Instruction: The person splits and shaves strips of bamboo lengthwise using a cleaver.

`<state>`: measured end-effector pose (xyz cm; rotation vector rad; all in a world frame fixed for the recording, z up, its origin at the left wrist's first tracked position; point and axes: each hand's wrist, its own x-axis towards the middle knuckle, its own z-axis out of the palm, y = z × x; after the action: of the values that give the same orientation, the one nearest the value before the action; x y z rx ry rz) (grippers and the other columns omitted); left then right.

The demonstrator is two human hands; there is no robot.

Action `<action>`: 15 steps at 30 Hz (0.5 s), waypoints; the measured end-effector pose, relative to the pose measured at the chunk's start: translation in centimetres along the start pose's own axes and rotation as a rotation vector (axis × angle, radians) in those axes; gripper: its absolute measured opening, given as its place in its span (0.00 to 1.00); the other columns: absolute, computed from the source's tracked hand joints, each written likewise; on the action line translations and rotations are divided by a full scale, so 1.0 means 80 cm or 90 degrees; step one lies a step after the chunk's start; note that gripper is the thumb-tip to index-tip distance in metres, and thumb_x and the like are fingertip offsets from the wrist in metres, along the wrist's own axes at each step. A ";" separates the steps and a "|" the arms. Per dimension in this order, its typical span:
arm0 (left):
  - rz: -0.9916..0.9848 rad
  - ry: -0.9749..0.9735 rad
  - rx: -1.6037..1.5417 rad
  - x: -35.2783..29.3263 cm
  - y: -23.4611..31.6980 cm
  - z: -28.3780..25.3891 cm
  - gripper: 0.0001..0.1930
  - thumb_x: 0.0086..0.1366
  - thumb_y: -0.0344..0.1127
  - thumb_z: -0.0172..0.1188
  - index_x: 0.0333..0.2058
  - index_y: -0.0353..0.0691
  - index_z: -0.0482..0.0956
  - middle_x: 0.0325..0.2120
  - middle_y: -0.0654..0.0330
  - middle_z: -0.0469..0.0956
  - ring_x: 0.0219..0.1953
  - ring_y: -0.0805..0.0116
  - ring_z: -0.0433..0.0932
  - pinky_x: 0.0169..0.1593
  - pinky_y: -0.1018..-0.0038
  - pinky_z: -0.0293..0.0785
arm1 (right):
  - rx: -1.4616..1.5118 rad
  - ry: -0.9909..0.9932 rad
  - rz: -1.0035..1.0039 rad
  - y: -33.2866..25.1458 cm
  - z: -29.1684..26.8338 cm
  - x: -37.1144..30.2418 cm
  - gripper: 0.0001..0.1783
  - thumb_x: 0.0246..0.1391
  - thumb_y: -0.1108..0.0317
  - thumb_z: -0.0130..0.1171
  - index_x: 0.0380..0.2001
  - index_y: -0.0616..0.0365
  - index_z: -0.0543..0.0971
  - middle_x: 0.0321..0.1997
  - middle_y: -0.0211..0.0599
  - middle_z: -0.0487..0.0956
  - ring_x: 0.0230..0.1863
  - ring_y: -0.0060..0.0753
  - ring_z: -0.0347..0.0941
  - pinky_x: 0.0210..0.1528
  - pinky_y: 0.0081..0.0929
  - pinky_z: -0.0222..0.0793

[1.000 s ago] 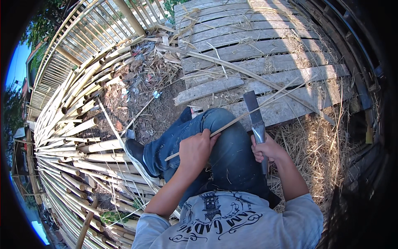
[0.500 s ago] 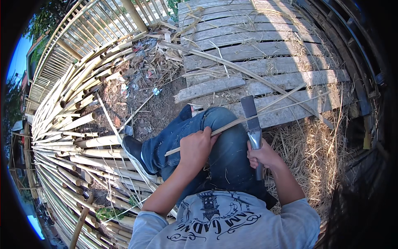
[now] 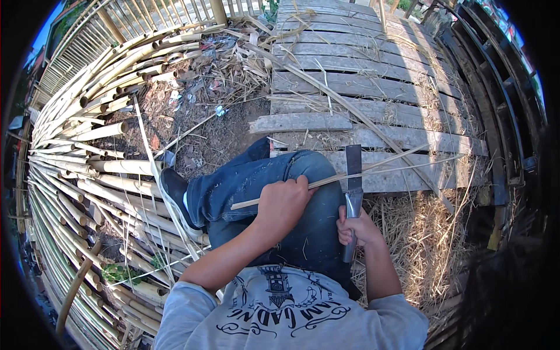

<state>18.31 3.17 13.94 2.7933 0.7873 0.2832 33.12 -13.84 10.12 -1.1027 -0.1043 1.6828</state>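
Observation:
My left hand (image 3: 284,202) is closed around a thin bamboo strip (image 3: 247,204) that lies across my raised knee in blue jeans. From that hand the strip runs to the right and parts into two lengths, one of them an upper split piece (image 3: 402,154). My right hand (image 3: 358,228) grips the metal handle of a broad, square-ended knife (image 3: 354,160). Its dark blade stands nearly upright, crossing the strip where the two lengths separate. Whether the edge is fully between them is too fine to tell.
Slatted wooden boards (image 3: 326,80) spread ahead, with loose strips on them. Many bamboo poles (image 3: 125,168) are piled at left. Straw and shavings (image 3: 420,233) cover the ground at right. A bamboo fence (image 3: 146,14) stands far left, dark timber (image 3: 484,87) far right.
The blade has turned from leaning left to nearly upright. Both hands keep their hold on strip and knife. The whole view has shifted a little.

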 end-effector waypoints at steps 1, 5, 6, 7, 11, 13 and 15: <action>0.006 0.004 -0.003 0.001 0.001 -0.002 0.16 0.60 0.46 0.59 0.22 0.41 0.71 0.14 0.58 0.75 0.17 0.62 0.78 0.20 0.69 0.71 | -0.008 0.001 0.005 0.002 -0.007 0.000 0.09 0.40 0.81 0.52 0.21 0.56 0.64 0.11 0.30 0.62 0.09 0.23 0.59 0.13 0.25 0.58; 0.016 0.011 -0.028 0.002 0.001 0.002 0.16 0.60 0.46 0.58 0.22 0.40 0.71 0.14 0.58 0.75 0.18 0.61 0.78 0.20 0.68 0.71 | 0.015 -0.013 0.003 0.002 -0.007 0.003 0.09 0.40 0.80 0.51 0.21 0.56 0.64 0.10 0.31 0.61 0.08 0.24 0.59 0.13 0.26 0.58; 0.007 0.014 -0.031 0.002 0.002 0.004 0.16 0.60 0.46 0.58 0.22 0.40 0.71 0.14 0.58 0.75 0.18 0.61 0.78 0.20 0.68 0.71 | 0.000 0.036 -0.011 0.002 -0.001 0.004 0.09 0.40 0.80 0.51 0.22 0.56 0.64 0.10 0.31 0.61 0.08 0.24 0.59 0.13 0.26 0.58; 0.011 0.020 -0.034 0.001 0.003 0.006 0.16 0.60 0.46 0.58 0.22 0.40 0.71 0.13 0.58 0.75 0.17 0.61 0.78 0.19 0.68 0.71 | -0.008 0.035 -0.005 0.001 0.007 0.004 0.09 0.40 0.80 0.51 0.22 0.56 0.64 0.10 0.31 0.61 0.08 0.24 0.59 0.13 0.26 0.58; 0.012 -0.011 -0.036 0.002 0.007 -0.003 0.17 0.61 0.48 0.57 0.23 0.40 0.70 0.13 0.59 0.75 0.17 0.63 0.78 0.19 0.70 0.70 | -0.062 0.060 -0.025 0.009 -0.006 0.003 0.09 0.40 0.81 0.51 0.22 0.56 0.64 0.10 0.31 0.60 0.07 0.26 0.56 0.12 0.28 0.57; 0.018 -0.023 -0.034 0.005 0.011 -0.005 0.17 0.61 0.48 0.56 0.23 0.40 0.71 0.12 0.59 0.75 0.17 0.64 0.78 0.19 0.71 0.70 | 0.215 -0.228 0.058 0.017 -0.033 0.007 0.09 0.40 0.82 0.50 0.22 0.56 0.64 0.10 0.32 0.62 0.07 0.27 0.57 0.12 0.29 0.57; 0.021 -0.034 -0.030 0.010 0.016 -0.003 0.18 0.62 0.49 0.56 0.22 0.41 0.71 0.12 0.60 0.75 0.17 0.65 0.78 0.19 0.72 0.70 | 0.214 -0.177 0.047 0.016 -0.027 0.005 0.09 0.41 0.82 0.50 0.22 0.56 0.64 0.10 0.32 0.61 0.07 0.27 0.57 0.12 0.28 0.57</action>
<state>19.51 2.59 14.62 2.7594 0.7128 0.2284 33.71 -15.03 7.92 -0.6266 0.0441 1.8331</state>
